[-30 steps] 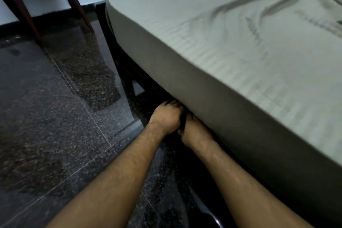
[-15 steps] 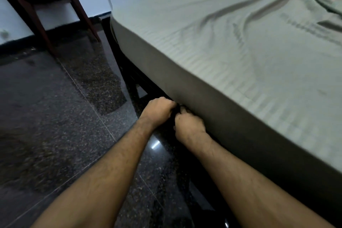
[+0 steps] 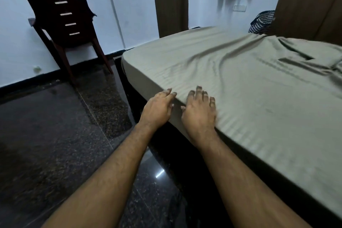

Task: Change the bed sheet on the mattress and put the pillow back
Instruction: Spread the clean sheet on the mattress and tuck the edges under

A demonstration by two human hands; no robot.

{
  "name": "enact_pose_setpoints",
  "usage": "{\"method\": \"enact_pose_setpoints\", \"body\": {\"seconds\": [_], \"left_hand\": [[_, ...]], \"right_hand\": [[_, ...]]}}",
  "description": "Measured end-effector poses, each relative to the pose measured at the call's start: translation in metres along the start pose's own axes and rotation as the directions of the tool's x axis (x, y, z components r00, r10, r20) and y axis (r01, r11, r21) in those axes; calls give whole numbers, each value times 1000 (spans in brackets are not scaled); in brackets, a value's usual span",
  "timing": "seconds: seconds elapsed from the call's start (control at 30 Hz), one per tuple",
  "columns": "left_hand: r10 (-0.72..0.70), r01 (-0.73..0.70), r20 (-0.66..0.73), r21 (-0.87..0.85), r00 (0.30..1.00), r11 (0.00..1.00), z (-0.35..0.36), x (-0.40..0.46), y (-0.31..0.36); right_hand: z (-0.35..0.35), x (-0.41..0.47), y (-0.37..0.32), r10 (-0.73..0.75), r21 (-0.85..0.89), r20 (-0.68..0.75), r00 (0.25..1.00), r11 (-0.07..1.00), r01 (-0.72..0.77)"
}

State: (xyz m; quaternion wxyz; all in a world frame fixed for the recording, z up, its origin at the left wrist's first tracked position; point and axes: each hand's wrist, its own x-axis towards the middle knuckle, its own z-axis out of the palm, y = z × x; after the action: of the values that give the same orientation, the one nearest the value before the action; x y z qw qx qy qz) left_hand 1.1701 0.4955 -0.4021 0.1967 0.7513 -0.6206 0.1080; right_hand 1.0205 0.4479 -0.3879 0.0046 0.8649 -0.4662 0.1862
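a person's left hand (image 3: 159, 110) and right hand (image 3: 200, 112), fingers straight and spread, rest at the near edge of the grey-green bed sheet (image 3: 240, 83) stretched, wrinkled, over the mattress.

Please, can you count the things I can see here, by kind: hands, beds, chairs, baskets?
Hands: 2, the left hand and the right hand, both on the grey-green bed sheet
Beds: 1
Chairs: 1, the dark chair
Baskets: 1, the patterned basket
Total: 5

Grey-green striped bed sheet (image 3: 240, 83) covers the mattress, wrinkled.
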Motion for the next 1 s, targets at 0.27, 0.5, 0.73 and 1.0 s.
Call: {"method": "enact_pose_setpoints", "body": {"seconds": [0.27, 0.5, 0.73, 1.0], "left_hand": [[117, -117, 1, -41, 993, 992, 36, -16, 52], [10, -17, -56, -124, 998, 992, 40, -2, 65], [-35, 18, 258, 68, 966, 997, -56, 26, 77], [-120, 111, 297, 49, 947, 993, -285, 51, 121]], "right_hand": [[24, -8, 54, 87, -71, 29, 996, 994, -85], [24, -17, 54, 116, -77, -4, 993, 990, -116], [-47, -8, 47, 169, 81, 379, 910, 973, -215], [-290, 12, -10, 201, 208, 388, 900, 932, -298]]}}
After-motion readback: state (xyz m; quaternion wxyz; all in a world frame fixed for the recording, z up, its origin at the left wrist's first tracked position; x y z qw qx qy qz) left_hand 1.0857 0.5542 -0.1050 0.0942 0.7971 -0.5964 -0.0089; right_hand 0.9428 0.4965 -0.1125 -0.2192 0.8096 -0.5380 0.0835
